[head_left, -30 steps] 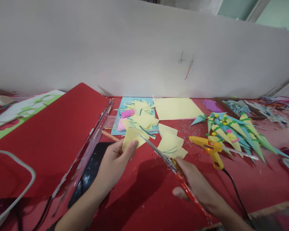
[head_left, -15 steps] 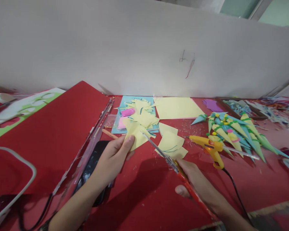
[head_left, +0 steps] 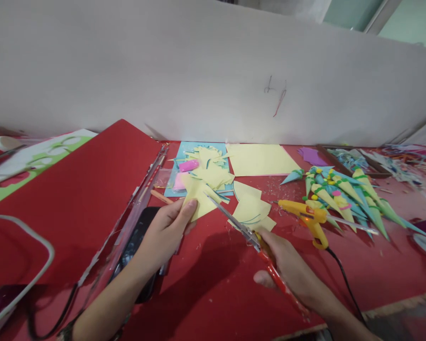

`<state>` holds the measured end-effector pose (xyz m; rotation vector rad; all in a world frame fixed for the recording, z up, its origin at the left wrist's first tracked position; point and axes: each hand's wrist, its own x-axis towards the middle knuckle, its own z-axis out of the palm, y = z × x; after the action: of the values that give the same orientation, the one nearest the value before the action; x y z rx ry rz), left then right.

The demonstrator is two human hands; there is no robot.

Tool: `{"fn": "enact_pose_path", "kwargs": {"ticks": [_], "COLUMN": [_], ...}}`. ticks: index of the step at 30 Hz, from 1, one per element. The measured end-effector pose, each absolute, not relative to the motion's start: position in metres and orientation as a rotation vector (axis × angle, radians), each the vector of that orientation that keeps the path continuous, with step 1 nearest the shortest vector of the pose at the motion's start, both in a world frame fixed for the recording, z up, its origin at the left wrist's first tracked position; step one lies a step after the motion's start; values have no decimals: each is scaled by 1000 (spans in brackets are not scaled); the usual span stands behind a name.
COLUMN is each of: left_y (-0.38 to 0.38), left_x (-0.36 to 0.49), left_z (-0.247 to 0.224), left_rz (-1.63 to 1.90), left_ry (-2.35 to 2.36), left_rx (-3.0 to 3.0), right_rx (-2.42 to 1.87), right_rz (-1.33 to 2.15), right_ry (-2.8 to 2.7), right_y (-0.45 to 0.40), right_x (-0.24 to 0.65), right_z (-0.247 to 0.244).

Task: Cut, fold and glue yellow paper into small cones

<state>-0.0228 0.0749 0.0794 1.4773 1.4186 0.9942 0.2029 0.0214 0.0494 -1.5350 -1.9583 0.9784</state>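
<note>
On my feed, the left hand (head_left: 170, 225) pinches a yellow paper piece (head_left: 201, 203) by its lower left at frame centre, seemingly to leave its right side free for the scissors (head_left: 247, 233). The right hand (head_left: 286, 258) curls round their red handles (head_left: 279, 280), lower right of centre, apparently to steer the tips.

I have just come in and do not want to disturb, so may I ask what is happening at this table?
Someone is working with paper. The left hand holds a piece of yellow paper, and the right hand holds scissors, their tip at the paper; whether they are cutting into it is hard to tell. More yellow pieces lie on the red table just beyond the scissors. To the right, a yellow glue gun lies beside a pile of cones.
</note>
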Motion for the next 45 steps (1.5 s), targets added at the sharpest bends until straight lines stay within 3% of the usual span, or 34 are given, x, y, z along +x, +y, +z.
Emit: {"fn": "enact_pose_path", "kwargs": {"ticks": [26, 45], "left_y": [78, 81], "left_x": [-22, -13], "left_z": [89, 87], "left_rz": [791, 765], "left_ry": [1042, 1138], "left_rx": [1606, 1428], "right_rx": [-1483, -1532], "right_rz": [1071, 1006], "right_ry": [-1879, -2023], "right_y": [21, 21], "right_x": [204, 209], "right_z": [49, 41]}}
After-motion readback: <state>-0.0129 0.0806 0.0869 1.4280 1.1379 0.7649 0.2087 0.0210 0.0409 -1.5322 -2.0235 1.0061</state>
